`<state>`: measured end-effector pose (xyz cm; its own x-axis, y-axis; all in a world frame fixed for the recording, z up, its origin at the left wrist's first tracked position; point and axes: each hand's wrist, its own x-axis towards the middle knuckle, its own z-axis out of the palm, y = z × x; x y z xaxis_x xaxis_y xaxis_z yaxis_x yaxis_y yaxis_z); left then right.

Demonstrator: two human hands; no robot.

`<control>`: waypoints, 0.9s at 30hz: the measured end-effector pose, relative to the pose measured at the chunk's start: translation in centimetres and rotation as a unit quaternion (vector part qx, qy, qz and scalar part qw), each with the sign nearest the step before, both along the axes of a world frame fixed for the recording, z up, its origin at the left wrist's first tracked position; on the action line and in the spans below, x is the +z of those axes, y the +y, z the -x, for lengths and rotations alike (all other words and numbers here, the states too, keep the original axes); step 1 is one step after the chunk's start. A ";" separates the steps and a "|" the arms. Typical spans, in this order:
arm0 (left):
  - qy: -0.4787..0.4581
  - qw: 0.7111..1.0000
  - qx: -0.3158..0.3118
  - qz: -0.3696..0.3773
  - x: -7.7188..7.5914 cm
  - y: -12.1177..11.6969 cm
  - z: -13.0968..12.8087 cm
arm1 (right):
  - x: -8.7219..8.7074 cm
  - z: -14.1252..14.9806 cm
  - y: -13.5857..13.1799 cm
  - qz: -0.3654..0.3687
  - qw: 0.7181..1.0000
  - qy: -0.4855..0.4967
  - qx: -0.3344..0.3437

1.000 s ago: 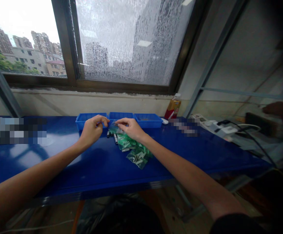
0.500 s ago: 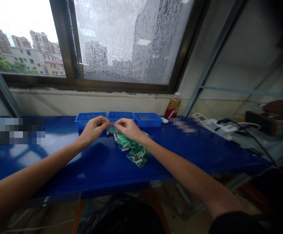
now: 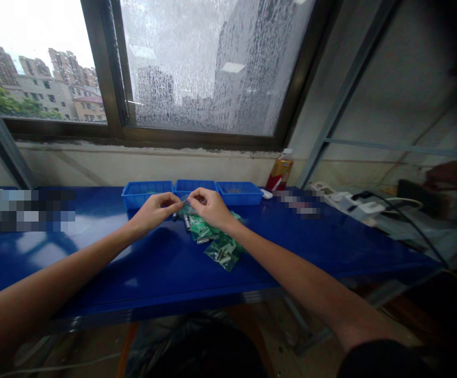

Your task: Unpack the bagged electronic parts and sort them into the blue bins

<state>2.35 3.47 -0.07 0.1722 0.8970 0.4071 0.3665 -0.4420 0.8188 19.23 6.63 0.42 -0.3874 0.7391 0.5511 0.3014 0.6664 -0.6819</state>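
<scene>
My left hand [image 3: 155,210] and my right hand [image 3: 209,206] meet over the blue table [image 3: 153,262], fingertips pinched together on a small clear bag [image 3: 184,200] held between them. Under my right wrist lie several green-tinted bags of small metal parts [image 3: 217,242]. A few loose dark cylindrical parts [image 3: 186,222] rest on the table just below my hands. Three shallow blue trays [image 3: 145,191] stand in a row right behind my hands.
An orange drink bottle [image 3: 280,173] stands at the back right by the wall. White power strips and black cables [image 3: 360,205] lie on the right. Another person's hand [image 3: 451,176] shows at the far right. A window runs above the table.
My hands have drawn closer together, the left moving right until the fingertips meet on the small bag. The bags on the table have not moved.
</scene>
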 end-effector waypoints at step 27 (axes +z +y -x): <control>-0.071 0.997 -0.013 0.030 0.5 -0.3 -0.3 | 0.1 0.0 0.1 0.017 1.000 -0.016 0.007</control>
<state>2.62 3.19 0.39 0.1411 0.9161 0.3753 0.2345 -0.3992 0.8864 19.19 6.72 0.50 -0.4151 0.7520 0.5121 0.3146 0.6468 -0.6948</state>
